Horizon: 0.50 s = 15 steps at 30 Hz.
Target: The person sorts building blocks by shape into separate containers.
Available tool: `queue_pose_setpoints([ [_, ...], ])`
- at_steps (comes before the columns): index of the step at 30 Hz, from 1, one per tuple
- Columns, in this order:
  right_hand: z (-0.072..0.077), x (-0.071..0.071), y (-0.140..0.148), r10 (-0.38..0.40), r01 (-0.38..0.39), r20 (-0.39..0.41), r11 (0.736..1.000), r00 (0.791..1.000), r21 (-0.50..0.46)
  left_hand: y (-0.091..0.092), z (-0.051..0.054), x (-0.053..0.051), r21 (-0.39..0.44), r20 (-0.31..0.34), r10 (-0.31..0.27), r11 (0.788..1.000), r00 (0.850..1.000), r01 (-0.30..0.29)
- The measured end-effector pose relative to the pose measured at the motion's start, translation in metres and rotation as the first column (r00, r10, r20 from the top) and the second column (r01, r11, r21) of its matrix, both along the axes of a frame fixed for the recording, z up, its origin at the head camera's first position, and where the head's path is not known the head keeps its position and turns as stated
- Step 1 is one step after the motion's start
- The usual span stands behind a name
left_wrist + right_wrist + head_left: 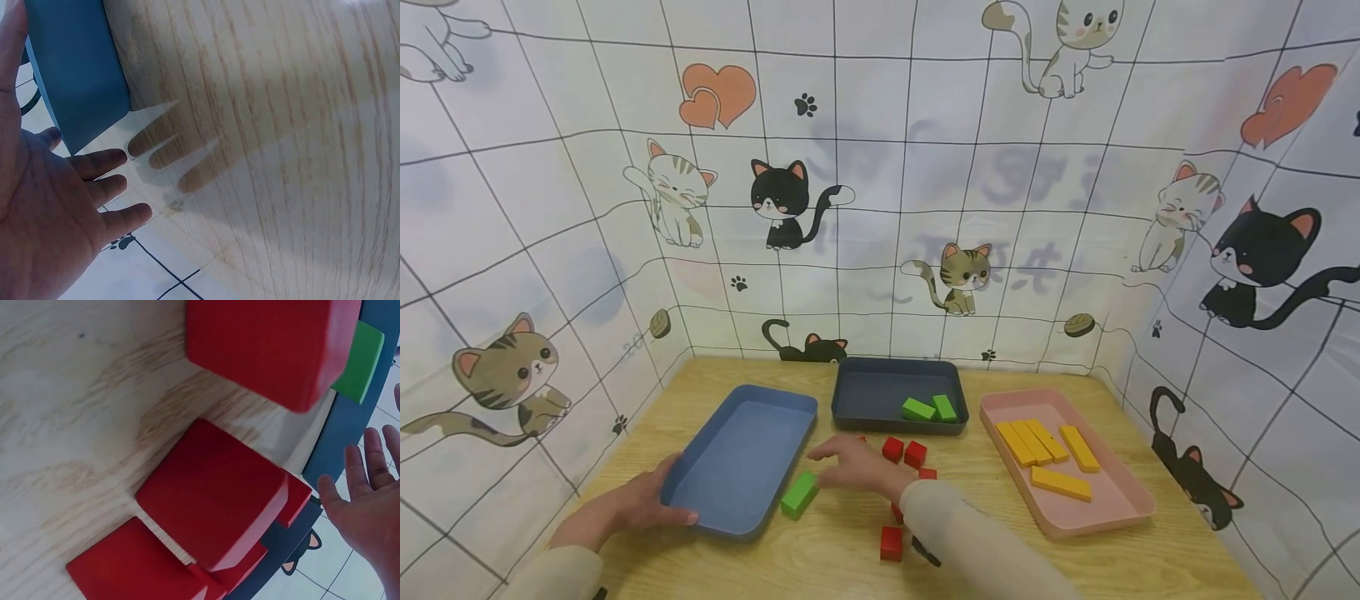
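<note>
My left hand (638, 502) is at the near left edge of an empty blue tray (741, 462). Its thumb lies by the tray's near corner, and the left wrist view shows the other fingers extended. My right hand (859, 467) hovers over the table with nothing in it, fingers loosely extended. Just left of it, beside the blue tray, lies a green block (800, 495). Several red cubes (891, 543) are spread around and partly under the right forearm; the right wrist view shows red cubes (212, 494) close up, apart from the hand.
At the back stands a dark tray (868, 400) with green blocks (918, 409) inside. To the right, a pink tray (1120, 500) contains several yellow blocks (1060, 483). A cat-printed sheet (865, 167) encloses the wooden table (992, 542) at the back and sides.
</note>
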State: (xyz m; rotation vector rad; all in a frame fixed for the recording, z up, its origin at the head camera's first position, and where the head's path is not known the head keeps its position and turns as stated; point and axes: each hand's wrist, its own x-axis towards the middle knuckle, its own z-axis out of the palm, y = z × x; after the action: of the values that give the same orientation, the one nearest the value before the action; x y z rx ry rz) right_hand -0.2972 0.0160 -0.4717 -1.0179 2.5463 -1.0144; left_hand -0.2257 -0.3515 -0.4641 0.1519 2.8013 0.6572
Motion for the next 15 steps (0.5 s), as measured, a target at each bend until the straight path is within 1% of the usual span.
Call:
queue_pose_setpoints([
  [7,0.001,0.004,-0.008,0.006,-0.006,0.005,0.997,1.000,0.076,0.000,0.000,0.000,0.009,-0.021,-0.006,1.000,1.000,0.006],
  [11,-0.002,0.005,-0.012,0.036,-0.032,-0.025,0.992,0.999,0.121,0.001,0.000,0.001,0.004,-0.010,0.006,1.000,1.000,-0.006],
  [15,-0.001,0.008,-0.014,0.070,-0.058,-0.067,0.986,0.995,0.157,0.001,0.001,0.001,-0.007,0.011,0.022,1.000,1.000,-0.022],
])
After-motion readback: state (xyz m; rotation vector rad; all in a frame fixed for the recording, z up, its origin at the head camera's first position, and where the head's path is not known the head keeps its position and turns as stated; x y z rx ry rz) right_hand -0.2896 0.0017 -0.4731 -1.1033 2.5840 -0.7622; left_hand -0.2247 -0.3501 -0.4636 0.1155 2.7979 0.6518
